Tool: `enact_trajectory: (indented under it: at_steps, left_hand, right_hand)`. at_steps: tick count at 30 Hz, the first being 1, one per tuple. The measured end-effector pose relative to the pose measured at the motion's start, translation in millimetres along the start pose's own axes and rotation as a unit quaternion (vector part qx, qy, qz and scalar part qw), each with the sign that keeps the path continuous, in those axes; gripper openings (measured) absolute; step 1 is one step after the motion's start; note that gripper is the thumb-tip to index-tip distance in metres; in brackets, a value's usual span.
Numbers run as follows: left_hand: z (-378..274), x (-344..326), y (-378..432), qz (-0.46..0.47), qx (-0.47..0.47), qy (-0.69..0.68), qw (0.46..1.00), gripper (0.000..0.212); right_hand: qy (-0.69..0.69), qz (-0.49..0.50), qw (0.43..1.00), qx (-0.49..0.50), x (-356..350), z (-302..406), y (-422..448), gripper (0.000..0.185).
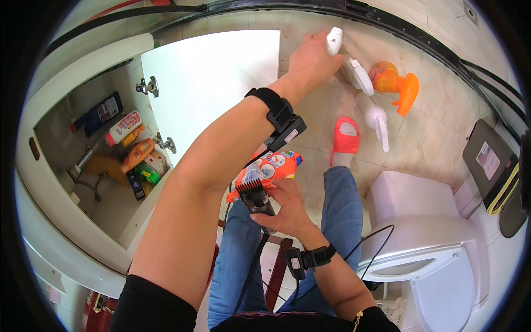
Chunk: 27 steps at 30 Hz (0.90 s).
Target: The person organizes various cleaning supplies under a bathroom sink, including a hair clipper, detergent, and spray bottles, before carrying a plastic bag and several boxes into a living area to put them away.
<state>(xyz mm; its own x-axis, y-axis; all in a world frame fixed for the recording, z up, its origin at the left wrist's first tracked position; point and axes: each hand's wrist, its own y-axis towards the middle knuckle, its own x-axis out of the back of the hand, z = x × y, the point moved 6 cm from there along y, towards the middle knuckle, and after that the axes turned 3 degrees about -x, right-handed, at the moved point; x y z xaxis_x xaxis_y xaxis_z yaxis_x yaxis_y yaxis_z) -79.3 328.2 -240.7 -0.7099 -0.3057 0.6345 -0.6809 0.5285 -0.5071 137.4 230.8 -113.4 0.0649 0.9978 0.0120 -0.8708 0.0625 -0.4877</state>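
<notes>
My left hand [313, 60] reaches across the tiled floor, its thumb and fingers around a white plastic bottle [334, 40]; only part of the bottle shows. My right hand [288, 207], above my lap, holds a black hair clipper [256, 199] with its comb pointing away from me and its cord hanging down. An orange soft plastic packet [269, 168] lies behind the clipper, against the right fingertips; whether they grip it too I cannot tell. Beside my left hand stand a white container [359, 76], an orange spray bottle [392, 85] and a white spray bottle [375, 118].
At left, a white cabinet door [215, 83] hangs open; inside the cabinet are a blue bottle [99, 114], a white bottle [124, 127], boxes and pipes. A toilet [419, 232] is at right. A red slipper [346, 135] is on my foot. Dark cords trail over my lap.
</notes>
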Motion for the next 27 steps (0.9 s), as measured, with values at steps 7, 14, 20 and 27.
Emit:
enact_trajectory:
  at_steps: [7,14,20,27]
  left_hand:
    - [19,48,-38,-0.107,0.014,-0.245,0.963,0.036]
    - [10,165,-190,-0.125,0.109,-0.336,0.927,0.031]
    - [30,255,-299,-0.296,0.166,-0.338,0.878,0.038]
    - [97,319,-304,-0.445,0.159,-0.413,0.778,0.020]
  right_hand:
    - [0.006,0.000,1.000,0.005,1,-3,0,0.048]
    - [-0.015,-0.022,1.000,-0.006,-1,-14,4,0.046]
    - [-0.021,0.015,0.999,-0.019,-6,-10,8,0.047]
    - [-0.004,0.023,0.999,-0.035,-8,-10,8,0.044]
